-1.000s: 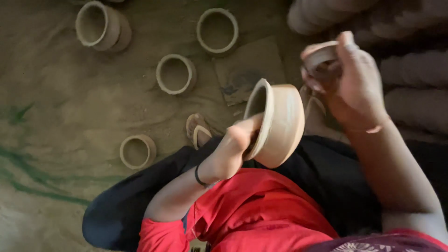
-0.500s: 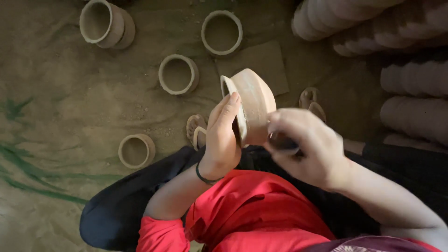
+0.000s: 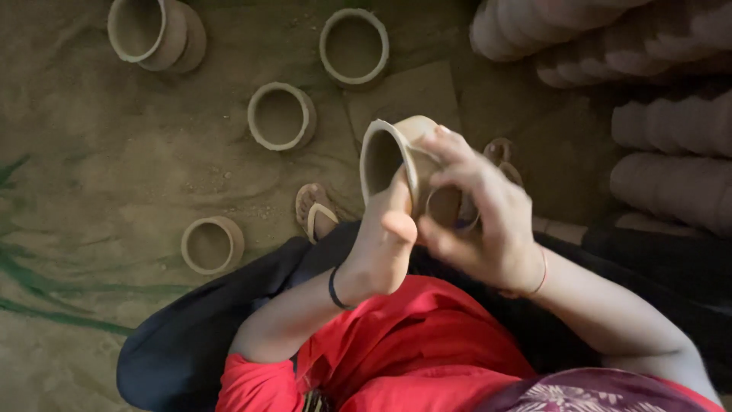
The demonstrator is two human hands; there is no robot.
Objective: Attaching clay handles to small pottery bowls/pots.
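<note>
Holding a clay pot [image 3: 393,156] up over the lap, the left hand [image 3: 385,240] is wrapped around its side, thumb along the rim, mouth tilted toward the camera. The right hand [image 3: 476,221] is closed around a small round clay piece [image 3: 446,206] and presses it against the pot's outer wall — fingers curled over the pot's shoulder.

Change noted: a second ago the right hand was raised well clear of the pot, off to its right, holding the small piece in the air; half a second ago it had dropped beside the pot. Now it bears directly on the wall. The pot has also turned, its mouth swinging from the right toward the left. Judgement: the work has passed from reaching to contact, with the wall being rubbed or smoothed.

Surroundings, relative to the held pot: four open clay pots stand on the earthen floor [image 3: 99,152] — one just above [image 3: 354,46], one to the upper left [image 3: 280,116], one far upper left [image 3: 152,30], one lower left [image 3: 211,244]. A sandalled foot [image 3: 314,214] lies just left of it. Stacked pots [image 3: 648,114] fill the right side.

Packages, labels, signs: none visible.
</note>
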